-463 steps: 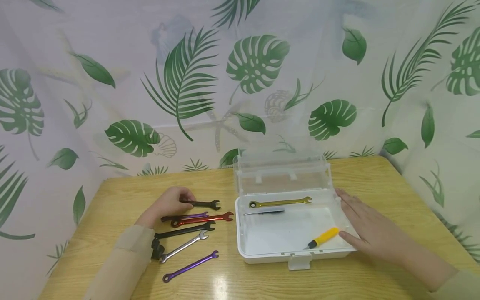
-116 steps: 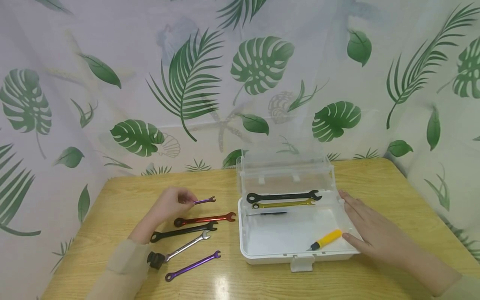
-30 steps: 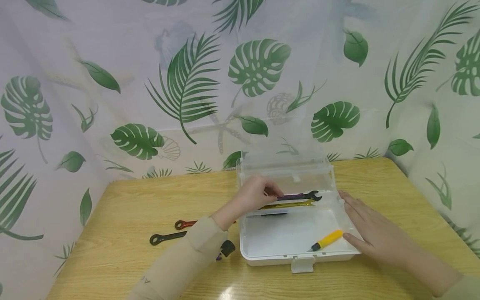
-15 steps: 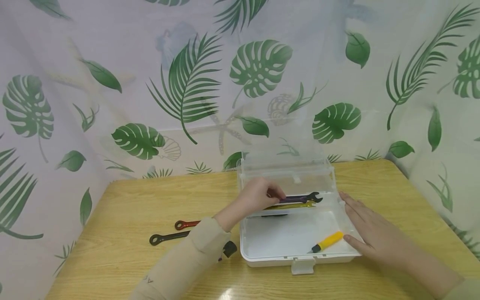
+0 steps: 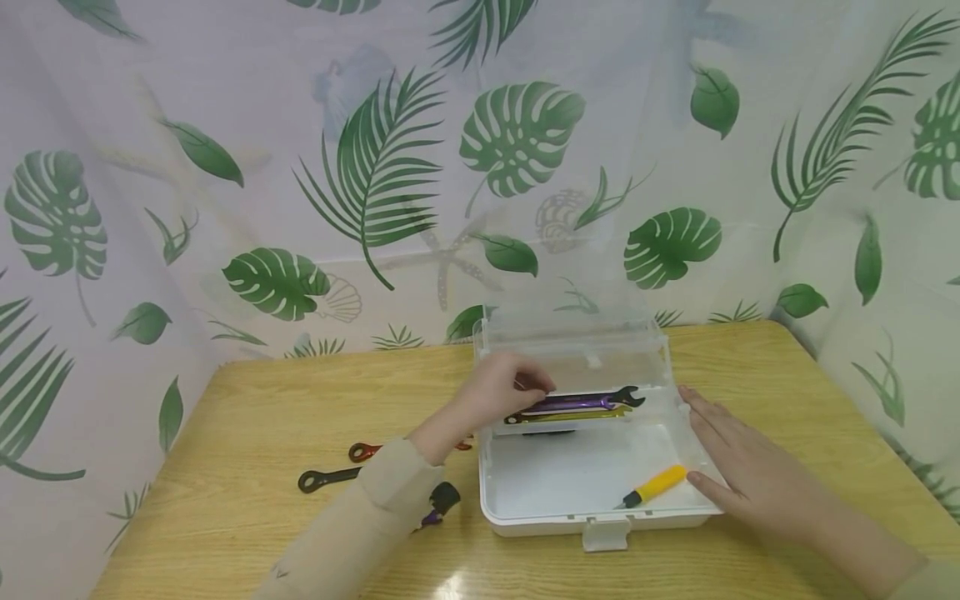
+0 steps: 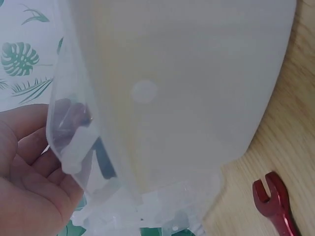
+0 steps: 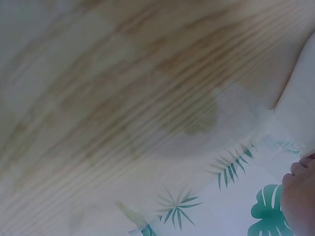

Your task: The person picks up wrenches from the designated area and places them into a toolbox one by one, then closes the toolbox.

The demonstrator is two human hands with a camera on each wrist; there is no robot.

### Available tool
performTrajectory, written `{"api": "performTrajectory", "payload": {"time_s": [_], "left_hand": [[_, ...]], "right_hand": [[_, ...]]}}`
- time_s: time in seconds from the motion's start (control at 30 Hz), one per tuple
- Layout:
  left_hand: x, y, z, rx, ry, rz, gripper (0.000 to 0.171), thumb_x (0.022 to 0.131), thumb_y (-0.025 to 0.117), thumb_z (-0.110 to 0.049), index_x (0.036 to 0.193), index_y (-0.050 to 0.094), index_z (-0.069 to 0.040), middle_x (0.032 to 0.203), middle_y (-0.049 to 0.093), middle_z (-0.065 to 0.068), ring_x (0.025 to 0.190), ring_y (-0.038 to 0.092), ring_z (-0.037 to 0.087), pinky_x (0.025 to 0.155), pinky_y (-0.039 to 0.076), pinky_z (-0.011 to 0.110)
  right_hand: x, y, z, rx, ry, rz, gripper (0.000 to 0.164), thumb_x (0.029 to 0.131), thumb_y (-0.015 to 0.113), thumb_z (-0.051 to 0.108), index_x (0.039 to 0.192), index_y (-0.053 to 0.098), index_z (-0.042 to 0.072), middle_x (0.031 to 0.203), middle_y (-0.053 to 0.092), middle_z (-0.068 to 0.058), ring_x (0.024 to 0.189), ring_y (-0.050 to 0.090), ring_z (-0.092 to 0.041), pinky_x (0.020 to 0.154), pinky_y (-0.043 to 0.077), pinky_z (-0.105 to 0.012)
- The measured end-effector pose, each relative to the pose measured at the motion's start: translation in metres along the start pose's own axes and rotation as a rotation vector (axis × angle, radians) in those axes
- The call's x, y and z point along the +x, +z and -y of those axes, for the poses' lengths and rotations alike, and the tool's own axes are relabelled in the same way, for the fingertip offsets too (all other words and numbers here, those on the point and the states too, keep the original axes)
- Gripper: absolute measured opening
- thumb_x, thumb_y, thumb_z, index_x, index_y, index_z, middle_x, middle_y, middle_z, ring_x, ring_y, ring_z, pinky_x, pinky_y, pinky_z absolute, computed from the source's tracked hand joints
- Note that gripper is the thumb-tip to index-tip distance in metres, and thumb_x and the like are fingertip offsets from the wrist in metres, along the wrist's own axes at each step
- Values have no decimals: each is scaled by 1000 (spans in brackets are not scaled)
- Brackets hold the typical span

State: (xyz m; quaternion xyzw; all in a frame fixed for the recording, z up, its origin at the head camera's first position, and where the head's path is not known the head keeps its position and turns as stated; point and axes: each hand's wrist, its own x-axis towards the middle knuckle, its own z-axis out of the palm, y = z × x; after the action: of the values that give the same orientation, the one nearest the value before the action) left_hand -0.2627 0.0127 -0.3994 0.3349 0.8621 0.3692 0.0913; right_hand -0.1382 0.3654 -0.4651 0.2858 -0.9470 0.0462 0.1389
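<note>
In the head view a white toolbox (image 5: 592, 525) stands with its clear lid (image 5: 570, 342) raised. My left hand (image 5: 498, 392) is over the left of its rear strip, thumb and fingertips at the near ends of the wrenches there. A black wrench (image 5: 628, 396), a small purple wrench (image 5: 585, 404) and a gold wrench (image 5: 577, 416) lie side by side on that strip. In the left wrist view, several fingers (image 6: 74, 115) show through the clear plastic. My right hand (image 5: 750, 467) rests flat against the toolbox's right side, fingers straight.
A yellow-handled tool (image 5: 656, 485) with a short pointed tip lies inside at the front right, a dark slim tool (image 5: 551, 432) further back. Left of the box are a red wrench (image 5: 363, 452), a black ring-ended wrench (image 5: 326, 478) and a purple wrench (image 5: 431, 519), partly hidden by my sleeve.
My left hand carried the small purple wrench from the table into the toolbox, laid it between the black and gold ones, let go and drew back left. The black wrench went in earlier. Right hand stayed.
</note>
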Motion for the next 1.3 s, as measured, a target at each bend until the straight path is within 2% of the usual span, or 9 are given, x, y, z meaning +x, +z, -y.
{"api": "performTrajectory", "payload": {"time_s": [0.37, 0.57, 0.8, 1.0, 1.3], "left_hand": [[-15, -15, 5, -29, 10, -32, 13, 100, 72, -5, 110, 79, -2, 110, 80, 13, 99, 76, 24, 83, 59, 18], [-25, -27, 11, -41, -12, -52, 13, 100, 72, -4, 110, 79, -2, 110, 81, 13, 100, 77, 24, 86, 62, 22], [-40, -41, 21, -8, -31, -112, 13, 100, 72, -5, 110, 80, -2, 109, 81, 11, 99, 77, 23, 88, 63, 26], [-58, -51, 32, -15, -77, -167, 13, 100, 72, -7, 110, 80, -3, 109, 81, 11, 101, 76, 25, 90, 64, 35], [-81, -61, 54, -35, -169, -209, 14, 101, 70, -8, 111, 79, -4, 113, 80, 13, 103, 76, 28, 93, 63, 41]], "right_hand": [[1, -1, 2, -8, 6, 8, 83, 101, 69, 36, 162, 32, -6, 179, 16, -11, 160, -12, 6, 126, -10, -8], [2, -2, 3, -3, -2, -2, 81, 101, 69, 35, 161, 34, -7, 179, 17, -11, 161, -12, 5, 126, -9, -8], [1, -1, 1, -5, -2, -13, 83, 100, 69, 35, 162, 33, -7, 179, 16, -11, 161, -12, 5, 126, -9, -8], [1, -1, 1, -7, -6, -14, 82, 102, 67, 37, 162, 33, -7, 180, 13, -9, 160, -13, 5, 126, -9, -8], [0, -1, 2, -10, 12, 5, 81, 101, 68, 37, 160, 35, -8, 180, 13, -8, 159, -13, 7, 125, -10, -8]]}}
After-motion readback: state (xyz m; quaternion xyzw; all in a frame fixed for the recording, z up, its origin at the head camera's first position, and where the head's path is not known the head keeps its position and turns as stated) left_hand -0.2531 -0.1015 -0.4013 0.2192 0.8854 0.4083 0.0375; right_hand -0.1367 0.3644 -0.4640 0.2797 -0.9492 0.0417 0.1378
